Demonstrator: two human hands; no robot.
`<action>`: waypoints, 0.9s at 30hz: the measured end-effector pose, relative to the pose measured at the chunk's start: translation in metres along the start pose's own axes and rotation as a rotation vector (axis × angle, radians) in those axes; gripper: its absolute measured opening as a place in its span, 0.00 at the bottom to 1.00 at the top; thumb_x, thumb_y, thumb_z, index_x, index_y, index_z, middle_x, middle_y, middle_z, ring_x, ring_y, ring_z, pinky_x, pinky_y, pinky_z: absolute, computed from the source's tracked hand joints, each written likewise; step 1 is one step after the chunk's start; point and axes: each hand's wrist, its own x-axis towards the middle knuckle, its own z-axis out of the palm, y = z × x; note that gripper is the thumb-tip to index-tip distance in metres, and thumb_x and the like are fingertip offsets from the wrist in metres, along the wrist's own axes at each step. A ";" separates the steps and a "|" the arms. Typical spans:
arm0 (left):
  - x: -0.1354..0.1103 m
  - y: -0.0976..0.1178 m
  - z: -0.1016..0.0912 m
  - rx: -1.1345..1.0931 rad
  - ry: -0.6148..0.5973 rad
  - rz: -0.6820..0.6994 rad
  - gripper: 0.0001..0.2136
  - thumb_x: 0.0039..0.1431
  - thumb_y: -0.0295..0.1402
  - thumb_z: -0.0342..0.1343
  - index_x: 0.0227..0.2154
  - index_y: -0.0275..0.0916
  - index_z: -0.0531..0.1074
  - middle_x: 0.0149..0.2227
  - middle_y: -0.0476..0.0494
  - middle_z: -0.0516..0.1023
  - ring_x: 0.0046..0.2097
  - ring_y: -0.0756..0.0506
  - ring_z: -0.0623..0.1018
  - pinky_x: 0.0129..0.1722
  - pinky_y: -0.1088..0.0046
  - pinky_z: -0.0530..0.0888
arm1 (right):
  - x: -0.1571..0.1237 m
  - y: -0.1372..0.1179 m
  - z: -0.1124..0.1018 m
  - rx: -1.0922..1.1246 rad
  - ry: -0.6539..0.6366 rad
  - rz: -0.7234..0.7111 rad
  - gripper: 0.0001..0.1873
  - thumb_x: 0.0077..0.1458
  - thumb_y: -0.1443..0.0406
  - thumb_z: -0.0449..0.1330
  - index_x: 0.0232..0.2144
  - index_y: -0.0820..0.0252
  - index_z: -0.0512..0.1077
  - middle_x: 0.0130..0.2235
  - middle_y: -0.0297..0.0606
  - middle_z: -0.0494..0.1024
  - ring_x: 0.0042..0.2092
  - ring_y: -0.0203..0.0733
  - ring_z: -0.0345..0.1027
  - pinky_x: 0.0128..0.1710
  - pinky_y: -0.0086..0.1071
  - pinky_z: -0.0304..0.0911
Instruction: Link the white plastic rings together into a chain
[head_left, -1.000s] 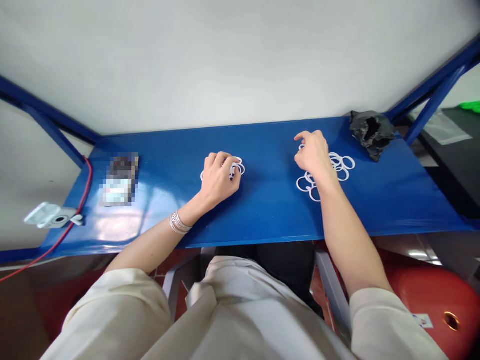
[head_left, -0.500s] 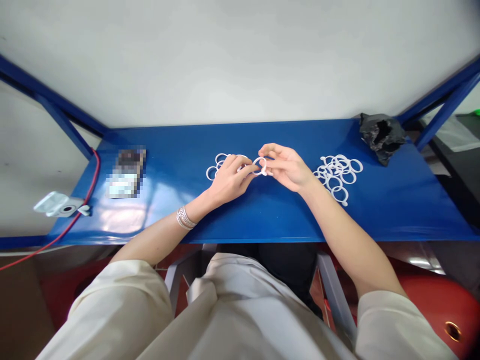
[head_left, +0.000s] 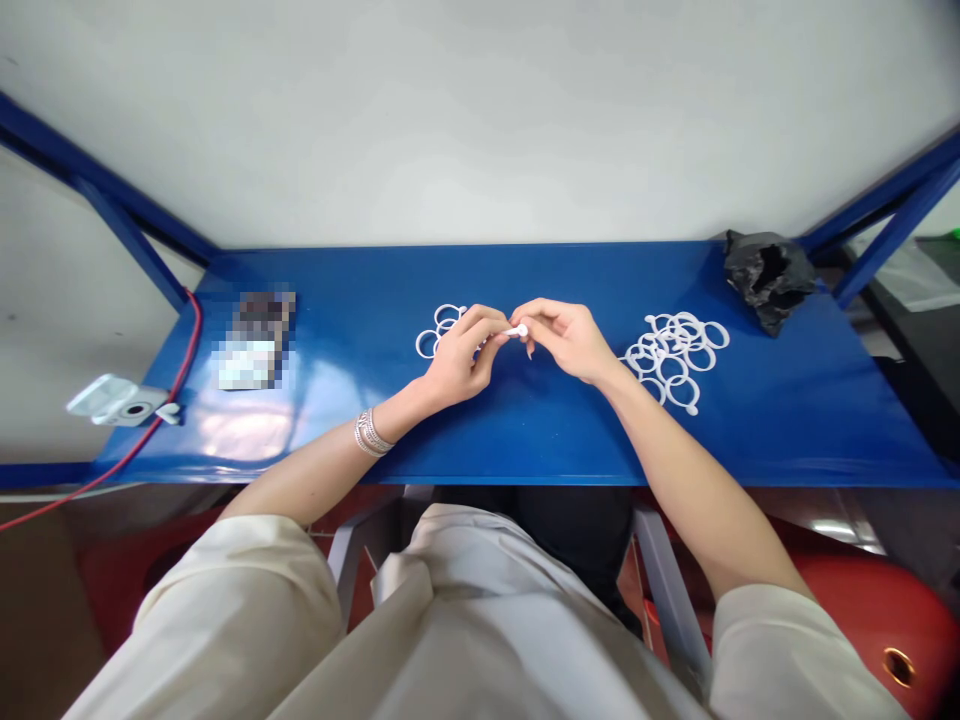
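Above the middle of the blue table (head_left: 540, 440), my left hand (head_left: 466, 355) and my right hand (head_left: 564, 338) meet at one white plastic ring (head_left: 517, 331) with a small knob. Both sets of fingers are closed on it, and the ring is seen nearly edge-on. A few more white rings (head_left: 427, 344) lie behind and left of my left hand, partly hidden by it. To the right of my right forearm, a loose pile of several white rings (head_left: 675, 350) rests on the table, many with the same knob.
A crumpled black plastic bag (head_left: 769, 278) sits at the back right. On the left are a pixelated phone-like object (head_left: 255, 340), a white earbud case (head_left: 120, 400) and a red cable (head_left: 187, 360). Blue frame bars (head_left: 135, 230) rise at both sides.
The ring between my hands has turned from showing its open circle to nearly edge-on. My right-hand fingers have closed in on its knob.
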 end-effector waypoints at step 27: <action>0.000 -0.002 0.003 -0.621 -0.090 -0.298 0.21 0.73 0.51 0.55 0.29 0.40 0.71 0.27 0.47 0.73 0.27 0.49 0.72 0.29 0.69 0.71 | 0.000 0.007 0.023 0.363 -0.020 0.166 0.26 0.54 0.47 0.73 0.22 0.59 0.71 0.21 0.28 0.65 0.21 0.31 0.57 0.20 0.29 0.56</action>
